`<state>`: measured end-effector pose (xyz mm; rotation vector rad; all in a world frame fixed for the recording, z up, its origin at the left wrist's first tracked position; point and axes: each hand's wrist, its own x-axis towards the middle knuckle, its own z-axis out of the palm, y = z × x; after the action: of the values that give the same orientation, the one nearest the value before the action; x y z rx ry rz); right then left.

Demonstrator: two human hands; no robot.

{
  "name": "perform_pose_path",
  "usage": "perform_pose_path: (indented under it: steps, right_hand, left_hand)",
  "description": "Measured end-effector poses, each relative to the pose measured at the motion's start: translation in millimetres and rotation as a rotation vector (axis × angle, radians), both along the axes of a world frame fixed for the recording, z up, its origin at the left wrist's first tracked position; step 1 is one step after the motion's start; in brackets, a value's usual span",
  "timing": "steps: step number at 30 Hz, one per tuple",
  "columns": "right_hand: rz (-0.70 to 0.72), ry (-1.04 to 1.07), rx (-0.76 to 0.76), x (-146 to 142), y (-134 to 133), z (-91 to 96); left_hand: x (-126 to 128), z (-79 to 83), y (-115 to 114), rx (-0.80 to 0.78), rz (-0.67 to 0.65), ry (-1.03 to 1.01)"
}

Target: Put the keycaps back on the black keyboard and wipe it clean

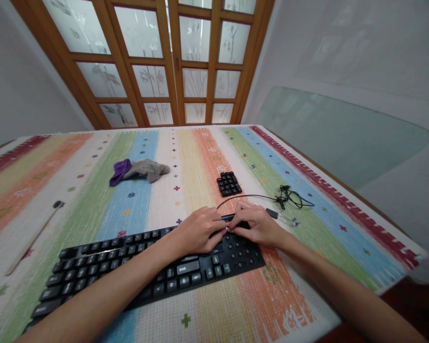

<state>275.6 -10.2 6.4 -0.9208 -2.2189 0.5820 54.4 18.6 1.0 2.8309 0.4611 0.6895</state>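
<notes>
A black keyboard lies on the striped cloth, slightly slanted. Over its upper right part, my left hand and my right hand meet fingertip to fingertip. The fingers of both are closed in a pinch around a tiny pale spot, too small to name. Below my right hand, the number pad section shows bare switches without caps. Behind the keyboard, a block of loose black keycaps sits grouped together. My forearms hide some of the keyboard's middle and lower keys.
A black cable runs from behind the keyboard to a tangle at right. Beside my right hand lies a small black-ended tool with clear or wire prongs. A grey and purple cloth is farther back; a long thin brush lies left.
</notes>
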Motion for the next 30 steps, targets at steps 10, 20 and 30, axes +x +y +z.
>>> perform_pose_path:
  steps: [10, 20, 30]
  right_hand:
    - [0.008, -0.032, 0.008, -1, 2, 4.2]
    - [-0.27, -0.072, 0.03, 14, 52, 17.3]
    - [-0.46, -0.363, 0.109, 2, 138, 9.7]
  left_hand:
    - [1, -1.0, -2, 0.072, 0.026, 0.009]
    - [0, -5.3, -2, 0.083, 0.108, -0.058]
    - [-1, -3.8, 0, -0.085, 0.203, -0.157]
